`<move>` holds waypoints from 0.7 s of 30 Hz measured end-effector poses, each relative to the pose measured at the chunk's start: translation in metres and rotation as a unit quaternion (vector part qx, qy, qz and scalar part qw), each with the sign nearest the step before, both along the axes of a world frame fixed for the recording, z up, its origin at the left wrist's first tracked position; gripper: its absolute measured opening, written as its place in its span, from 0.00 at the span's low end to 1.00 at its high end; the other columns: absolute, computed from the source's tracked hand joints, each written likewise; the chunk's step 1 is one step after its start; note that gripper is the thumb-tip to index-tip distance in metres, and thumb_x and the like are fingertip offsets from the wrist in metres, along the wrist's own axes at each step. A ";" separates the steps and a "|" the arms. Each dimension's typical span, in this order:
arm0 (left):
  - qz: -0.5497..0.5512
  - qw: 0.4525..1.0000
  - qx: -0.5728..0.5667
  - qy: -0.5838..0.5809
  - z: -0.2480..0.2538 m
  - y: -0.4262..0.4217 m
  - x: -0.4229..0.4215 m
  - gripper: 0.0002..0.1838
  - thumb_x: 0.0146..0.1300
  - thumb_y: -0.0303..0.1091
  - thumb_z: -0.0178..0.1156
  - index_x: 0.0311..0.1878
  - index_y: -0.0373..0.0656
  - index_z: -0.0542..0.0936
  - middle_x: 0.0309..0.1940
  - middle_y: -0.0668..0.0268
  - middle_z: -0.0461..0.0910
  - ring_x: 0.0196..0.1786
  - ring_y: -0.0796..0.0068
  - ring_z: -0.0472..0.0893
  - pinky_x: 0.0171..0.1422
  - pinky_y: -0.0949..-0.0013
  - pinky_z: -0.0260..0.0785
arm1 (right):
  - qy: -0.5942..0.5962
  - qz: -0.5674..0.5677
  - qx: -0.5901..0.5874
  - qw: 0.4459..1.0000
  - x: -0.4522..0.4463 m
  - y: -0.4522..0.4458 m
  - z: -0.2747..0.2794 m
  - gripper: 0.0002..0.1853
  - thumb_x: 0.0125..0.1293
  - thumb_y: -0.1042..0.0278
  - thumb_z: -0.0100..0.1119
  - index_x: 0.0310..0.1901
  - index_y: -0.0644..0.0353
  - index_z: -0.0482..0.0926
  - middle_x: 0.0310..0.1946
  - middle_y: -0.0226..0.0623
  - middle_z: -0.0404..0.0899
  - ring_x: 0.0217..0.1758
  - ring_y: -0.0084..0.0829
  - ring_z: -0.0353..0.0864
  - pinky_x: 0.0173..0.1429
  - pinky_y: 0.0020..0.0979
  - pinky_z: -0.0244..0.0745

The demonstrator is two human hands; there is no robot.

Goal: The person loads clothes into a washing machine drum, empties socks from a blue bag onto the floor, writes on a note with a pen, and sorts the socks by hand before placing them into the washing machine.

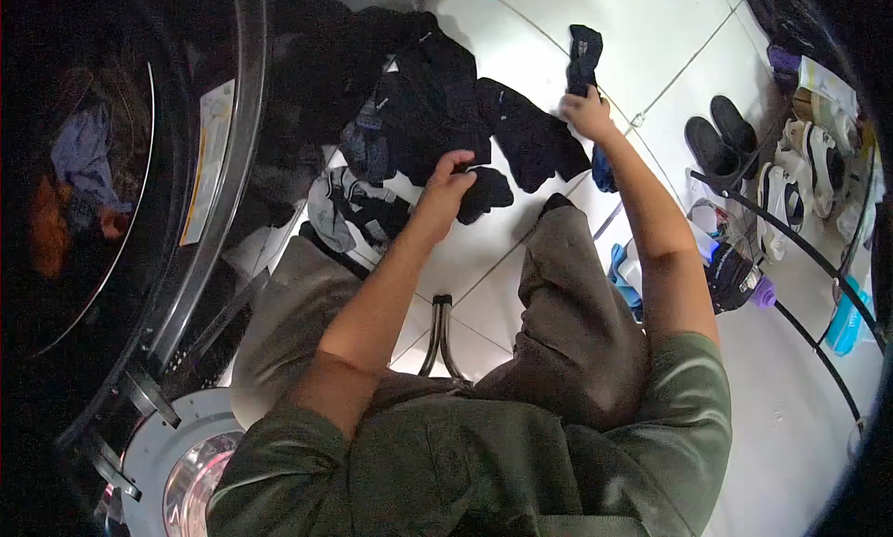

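Several dark clothes [419, 100] lie in a pile on the white tiles. My left hand [450, 185] is over the pile's lower edge, thumb and fingers apart, beside a small black bundle [487, 195]. My right hand [588, 114] is closed on the lower end of a black sock [584, 55] at the upper right of the pile. Between my two hands lies a flat black garment [530, 137]. Grey and black socks [349, 207] lie to the left of my left forearm. A dark blue cloth [604, 170] is partly hidden by my right forearm.
A round washer door [244, 119] stands at the left, with clothes [88, 156] behind its glass. On the right are black slippers [714, 146], white shoes [779, 198], a dark rack bar [795, 239] and a bottle with a purple cap [735, 277]. Stool legs [441, 337] show between my knees.
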State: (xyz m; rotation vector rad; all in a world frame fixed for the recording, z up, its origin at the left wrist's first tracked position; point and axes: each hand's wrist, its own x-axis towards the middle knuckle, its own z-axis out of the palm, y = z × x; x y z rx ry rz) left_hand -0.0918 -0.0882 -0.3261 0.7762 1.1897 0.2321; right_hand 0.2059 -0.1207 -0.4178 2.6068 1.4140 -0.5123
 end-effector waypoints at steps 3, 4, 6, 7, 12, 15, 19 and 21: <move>-0.038 0.998 -0.021 -0.042 -0.017 0.003 -0.020 0.12 0.59 0.28 0.48 0.47 0.45 0.73 0.40 0.65 0.73 0.41 0.77 0.72 0.46 0.74 0.65 | 0.108 0.018 0.174 0.979 -0.001 0.006 0.019 0.14 0.60 0.58 0.48 0.43 0.52 0.79 0.55 0.41 0.69 0.55 0.45 0.69 0.52 0.48 0.68; -0.058 0.996 -0.027 -0.068 -0.019 0.006 -0.025 0.14 0.61 0.28 0.47 0.50 0.45 0.72 0.43 0.64 0.73 0.42 0.76 0.73 0.46 0.73 0.67 | 0.099 0.049 0.192 0.975 -0.026 0.012 0.067 0.14 0.61 0.61 0.47 0.43 0.54 0.78 0.55 0.39 0.69 0.55 0.43 0.69 0.51 0.46 0.69; 0.013 0.981 -0.093 -0.172 -0.003 0.012 -0.025 0.12 0.62 0.32 0.47 0.48 0.42 0.73 0.42 0.63 0.75 0.46 0.72 0.75 0.51 0.72 0.66 | 0.213 0.168 0.188 0.944 -0.068 0.013 0.128 0.10 0.59 0.70 0.50 0.38 0.66 0.77 0.50 0.47 0.73 0.51 0.44 0.73 0.55 0.37 0.67; 0.073 0.957 -0.200 -0.196 0.015 0.018 -0.020 0.12 0.62 0.32 0.47 0.47 0.39 0.73 0.42 0.62 0.76 0.46 0.70 0.75 0.53 0.70 0.66 | 0.327 0.110 0.101 0.933 -0.098 0.015 0.165 0.08 0.56 0.73 0.51 0.33 0.67 0.77 0.46 0.48 0.76 0.49 0.44 0.74 0.53 0.34 0.69; 0.133 0.977 -0.147 -0.076 -0.002 0.007 -0.039 0.23 0.55 0.34 0.57 0.53 0.33 0.68 0.48 0.56 0.74 0.50 0.64 0.75 0.56 0.63 0.67 | 0.577 -0.072 -0.097 0.808 -0.109 0.012 0.121 0.10 0.53 0.67 0.60 0.28 0.67 0.77 0.29 0.45 0.80 0.41 0.32 0.79 0.42 0.32 0.74; 0.110 0.991 -0.072 -0.013 0.052 0.014 -0.060 0.27 0.51 0.33 0.60 0.56 0.35 0.67 0.51 0.55 0.72 0.54 0.63 0.72 0.56 0.63 0.65 | 0.075 -0.016 -0.075 0.994 -0.105 0.008 0.084 0.26 0.47 0.53 0.66 0.44 0.61 0.74 0.42 0.43 0.74 0.50 0.40 0.72 0.47 0.42 0.72; 0.063 0.991 0.008 0.119 0.053 0.032 -0.107 0.29 0.51 0.33 0.60 0.57 0.35 0.67 0.50 0.55 0.72 0.53 0.63 0.72 0.54 0.65 0.65 | -0.028 -0.073 -0.065 0.995 -0.139 -0.013 0.028 0.19 0.48 0.56 0.63 0.41 0.58 0.79 0.45 0.41 0.71 0.53 0.39 0.67 0.51 0.48 0.64; 0.056 0.995 -0.019 0.083 0.080 0.046 -0.111 0.30 0.51 0.34 0.61 0.57 0.34 0.66 0.50 0.56 0.73 0.52 0.65 0.72 0.53 0.65 0.65 | 0.042 -0.255 0.030 0.966 -0.172 -0.009 0.052 0.13 0.47 0.65 0.58 0.36 0.59 0.79 0.39 0.45 0.75 0.49 0.43 0.72 0.45 0.45 0.68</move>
